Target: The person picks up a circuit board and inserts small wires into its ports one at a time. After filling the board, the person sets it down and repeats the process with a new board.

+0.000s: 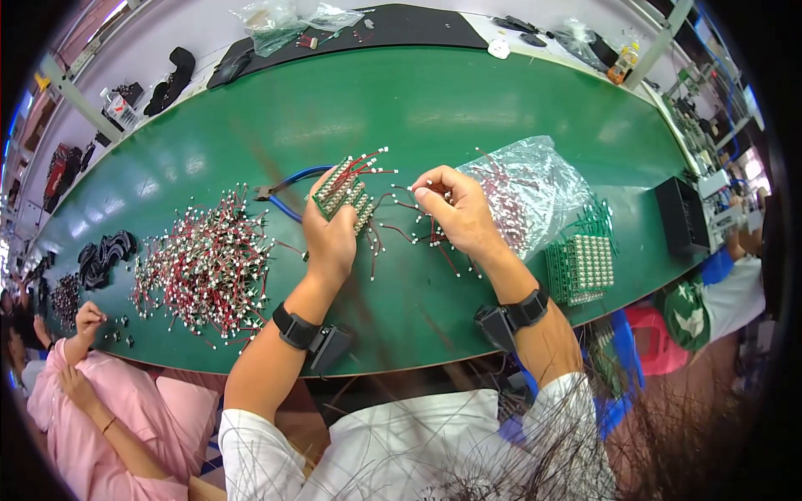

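My left hand (332,242) grips a green circuit board panel (342,194) covered with rows of small parts, tilted up off the table. Red and black wires with white connectors (370,160) stick out from its upper edge. To the right, my right hand (455,209) has thumb and forefinger pinched together at a thin wire lead; the tip between the fingers is too small to see well. Loose wire leads (434,236) lie below and beside that hand. Behind the left hand rest pliers with blue handles (288,184), partly hidden by it.
A large heap of red and black wire leads (205,271) covers the table's left. On the right are a clear plastic bag of leads (530,188), stacked board panels (585,263) and a black bin (681,215). A person in pink (125,417) works at the left.
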`<action>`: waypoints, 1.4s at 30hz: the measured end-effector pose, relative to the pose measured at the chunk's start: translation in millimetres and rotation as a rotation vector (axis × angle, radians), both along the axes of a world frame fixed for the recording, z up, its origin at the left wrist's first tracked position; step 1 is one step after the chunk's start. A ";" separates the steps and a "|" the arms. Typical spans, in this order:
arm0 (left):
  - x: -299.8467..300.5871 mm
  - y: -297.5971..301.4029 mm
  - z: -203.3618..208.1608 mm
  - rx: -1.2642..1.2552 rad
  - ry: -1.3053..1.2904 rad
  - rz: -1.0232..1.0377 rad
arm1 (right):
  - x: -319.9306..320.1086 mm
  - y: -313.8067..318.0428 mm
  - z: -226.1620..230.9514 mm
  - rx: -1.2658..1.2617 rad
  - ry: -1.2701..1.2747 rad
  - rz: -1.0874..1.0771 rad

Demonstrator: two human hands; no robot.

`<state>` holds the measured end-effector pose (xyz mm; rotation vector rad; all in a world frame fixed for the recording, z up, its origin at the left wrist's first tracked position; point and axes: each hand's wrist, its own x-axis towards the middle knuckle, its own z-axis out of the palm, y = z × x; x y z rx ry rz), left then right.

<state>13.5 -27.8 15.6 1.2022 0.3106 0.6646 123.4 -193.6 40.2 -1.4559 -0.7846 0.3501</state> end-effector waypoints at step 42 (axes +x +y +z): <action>-11.9 -32.4 10.8 0.115 0.015 -0.205 | -21.6 13.1 -13.3 -0.193 -0.737 -0.331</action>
